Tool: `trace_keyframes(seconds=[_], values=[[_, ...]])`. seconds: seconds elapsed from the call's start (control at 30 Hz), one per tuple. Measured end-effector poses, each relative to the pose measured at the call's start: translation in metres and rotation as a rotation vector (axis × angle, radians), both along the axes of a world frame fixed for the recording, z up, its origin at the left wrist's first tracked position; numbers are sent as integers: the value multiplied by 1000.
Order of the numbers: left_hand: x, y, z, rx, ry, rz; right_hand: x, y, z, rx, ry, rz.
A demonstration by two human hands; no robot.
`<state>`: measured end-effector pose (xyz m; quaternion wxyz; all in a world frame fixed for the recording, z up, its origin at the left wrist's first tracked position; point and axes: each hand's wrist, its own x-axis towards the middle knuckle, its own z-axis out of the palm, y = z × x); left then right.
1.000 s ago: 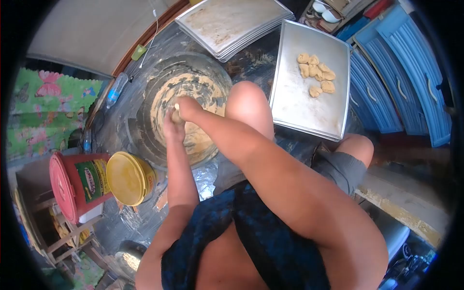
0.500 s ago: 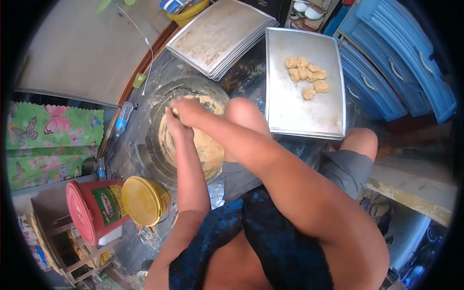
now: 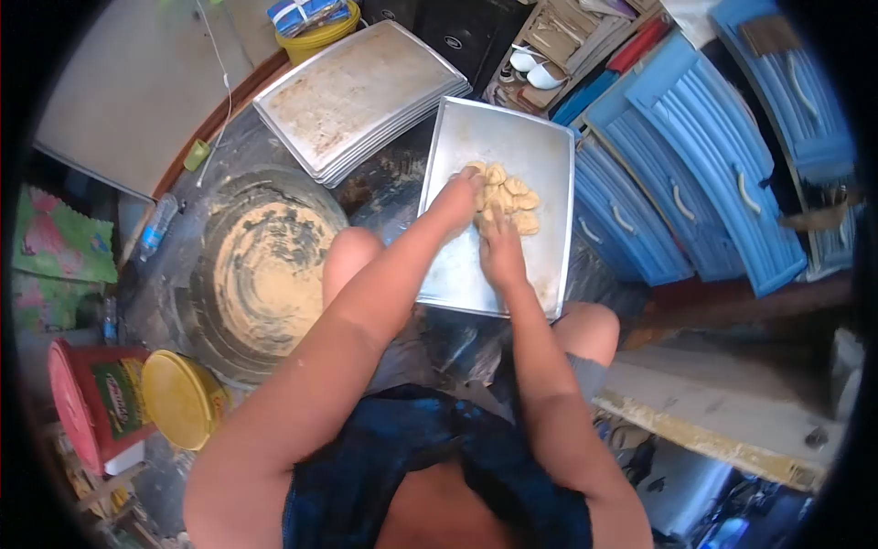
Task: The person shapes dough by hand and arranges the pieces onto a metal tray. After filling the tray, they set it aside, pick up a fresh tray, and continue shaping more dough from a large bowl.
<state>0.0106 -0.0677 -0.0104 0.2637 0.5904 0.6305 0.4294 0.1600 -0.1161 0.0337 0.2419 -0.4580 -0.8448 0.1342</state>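
Note:
Several lumps of pale yellow dough [image 3: 518, 203] sit bunched together on a metal tray [image 3: 540, 274]. My left hand [image 3: 457, 199] is at the left side of the bunch, its fingers extended against the lumps. Just below the bunch, my right hand [image 3: 500, 247] has its fingers stretched out and touching the nearest lumps. Parts of the dough are hidden under my fingers. To the left of my knee stands a wide round basin [image 3: 208, 306], its bottom and sides smeared with dough residue.
A stack of metal trays [image 3: 357, 91] lies behind the basin. Blue drawers [image 3: 677, 183] stand at the right. A red bucket [image 3: 78, 403] and a yellow bucket [image 3: 183, 398] are at the lower left. A plastic bottle [image 3: 157, 227] lies left of the basin.
Both hands have moved from over the basin to the dough lumps on the tray. The view has turned right, so the basin and trays appear farther left.

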Motion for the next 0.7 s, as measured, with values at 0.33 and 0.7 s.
trace_keyframes(seconds=[0.33, 0.7], values=[[-44, 17, 89, -13, -127, 231, -32, 109, 72, 224, 422, -151], [-54, 39, 83, -74, -302, 301, -82, 175, 40, -211, 32, 114]])
